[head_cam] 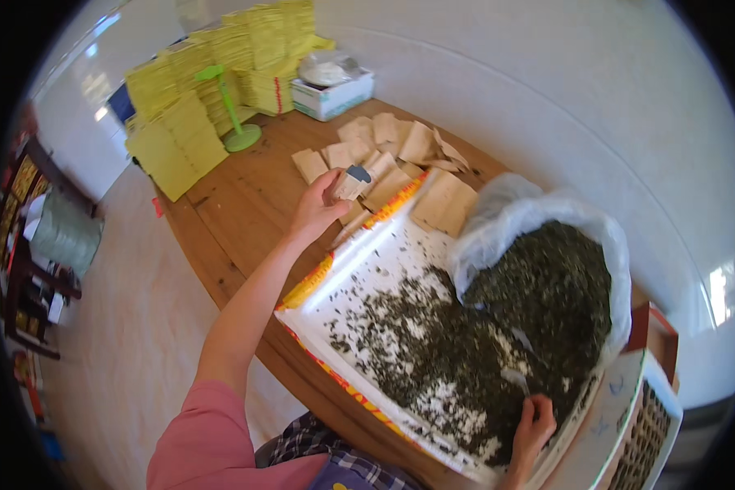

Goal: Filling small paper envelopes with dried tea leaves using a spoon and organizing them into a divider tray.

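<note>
My left hand (318, 205) holds a small brown paper packet (347, 185) with its dark mouth open, above the wooden table. My right hand (534, 419) grips the handle of a small spoon (514, 376), whose bowl is over loose dark dried leaves (441, 361) that look like tea. The leaves are spread in a white tray (358, 269) with red and yellow edging. A clear plastic bag (465, 257) full of the same leaves lies at the tray's right side. Several brown paper packets (444, 202) lie beyond and on the tray's far edge.
Stacks of yellow paper (208, 61) stand at the table's (220, 233) far left, with a green stand (242, 136) before them. Beside them is a white box (334, 98) with a plastic bag on top. A white container (625, 404) holding small brown items stands at right. A wall runs behind.
</note>
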A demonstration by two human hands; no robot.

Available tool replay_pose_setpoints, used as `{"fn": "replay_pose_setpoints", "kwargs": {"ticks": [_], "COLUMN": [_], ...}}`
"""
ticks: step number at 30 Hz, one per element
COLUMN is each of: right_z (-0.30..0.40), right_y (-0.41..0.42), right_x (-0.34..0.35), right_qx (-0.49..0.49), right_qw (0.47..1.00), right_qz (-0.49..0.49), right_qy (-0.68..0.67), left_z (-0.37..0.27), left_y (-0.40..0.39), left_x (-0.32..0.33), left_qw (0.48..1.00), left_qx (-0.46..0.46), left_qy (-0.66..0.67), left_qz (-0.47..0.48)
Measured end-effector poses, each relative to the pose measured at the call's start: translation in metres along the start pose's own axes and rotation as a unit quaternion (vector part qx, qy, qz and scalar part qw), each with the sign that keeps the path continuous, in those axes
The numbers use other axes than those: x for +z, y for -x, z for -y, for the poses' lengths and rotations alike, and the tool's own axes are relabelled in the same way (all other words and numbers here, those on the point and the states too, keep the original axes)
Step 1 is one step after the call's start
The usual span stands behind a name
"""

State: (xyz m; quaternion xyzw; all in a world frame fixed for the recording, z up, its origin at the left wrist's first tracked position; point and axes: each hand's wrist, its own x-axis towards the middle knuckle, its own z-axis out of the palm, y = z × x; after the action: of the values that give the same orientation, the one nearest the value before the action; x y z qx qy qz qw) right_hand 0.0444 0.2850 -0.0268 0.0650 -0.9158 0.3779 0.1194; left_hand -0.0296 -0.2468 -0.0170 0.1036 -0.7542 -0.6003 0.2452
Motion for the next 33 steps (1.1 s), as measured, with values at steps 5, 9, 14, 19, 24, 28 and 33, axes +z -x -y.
{"fn": "replay_pose_setpoints", "kwargs": {"ticks": [5,9,14,19,24,28,33], "right_z": [0.021,0.033,0.024,0.017,0.028,0.041,0.064], "right_y": [-0.005,-0.014,-0.025,-0.027,-0.039,-0.048,-0.052], "right_x": [-0.010,-0.020,-0.047,-0.025,0.022,0.048,0.075], "right_qx": [-0.045,-0.007,-0.039,-0.073,-0.089,-0.108,-0.071], "right_qw": [0.999,0.999,0.977,0.963,0.972,0.984,0.995], "right_qz": [-0.029,-0.042,-0.075,-0.065,-0.101,-0.103,-0.062], "right_qy": [0.001,0.008,0.197,0.252,0.192,0.095,0.021], "left_z": [-0.074,-0.086,-0.076,-0.072,-0.060,-0.061,-0.062], "left_y": [0.061,0.105,0.122,0.111,0.093,0.087,0.088], "left_x": [0.072,0.105,0.117,0.098,0.109,0.130,0.149], "left_qw": [0.987,0.968,0.928,0.863,0.862,0.848,0.838], "left_qx": [0.019,0.024,0.132,0.111,0.094,0.101,0.100], "left_qy": [-0.016,-0.090,-0.265,-0.428,-0.416,-0.415,-0.416], "left_qz": [0.156,0.234,0.226,0.245,0.274,0.314,0.340]}}
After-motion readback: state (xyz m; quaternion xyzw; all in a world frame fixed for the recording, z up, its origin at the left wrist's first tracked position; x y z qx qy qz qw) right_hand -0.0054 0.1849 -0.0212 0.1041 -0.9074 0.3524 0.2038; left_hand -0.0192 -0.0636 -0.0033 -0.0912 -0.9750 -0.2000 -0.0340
